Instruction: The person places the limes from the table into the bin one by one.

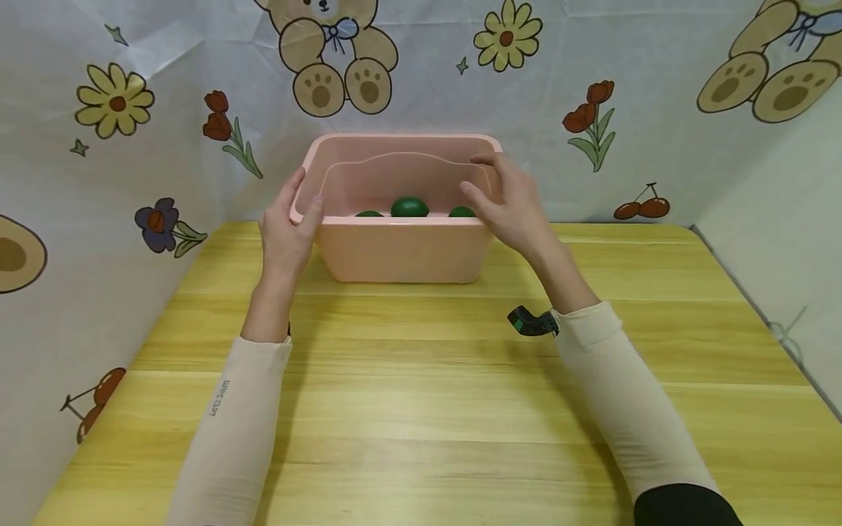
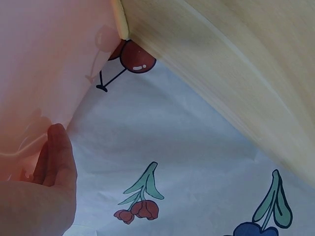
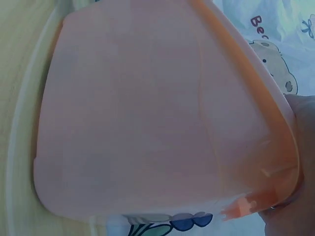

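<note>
A pink plastic bin [image 1: 404, 252] stands at the back of the wooden table. Over its front rim show the tops of three smooth dark-green rounded objects [image 1: 409, 207]; their lower parts are hidden. My left hand [image 1: 287, 226] grips the bin's left end, thumb at the inner side of the rim and fingers along the outer wall, as the left wrist view also shows. At the right end, my right hand [image 1: 513, 201] reaches over the rim. Its thumb and fingers are spread loosely above the inside, with nothing between them. In the right wrist view the bin's wall [image 3: 123, 113] hides most of this hand.
Behind the bin hangs a white cloth [image 1: 434, 95] printed with bears, flowers and cherries. The wooden table [image 1: 421, 409] spreads out in front, between the forearms. A small black camera [image 1: 531, 321] sits at the right wrist. A pale wall [image 1: 783, 241] borders the right side.
</note>
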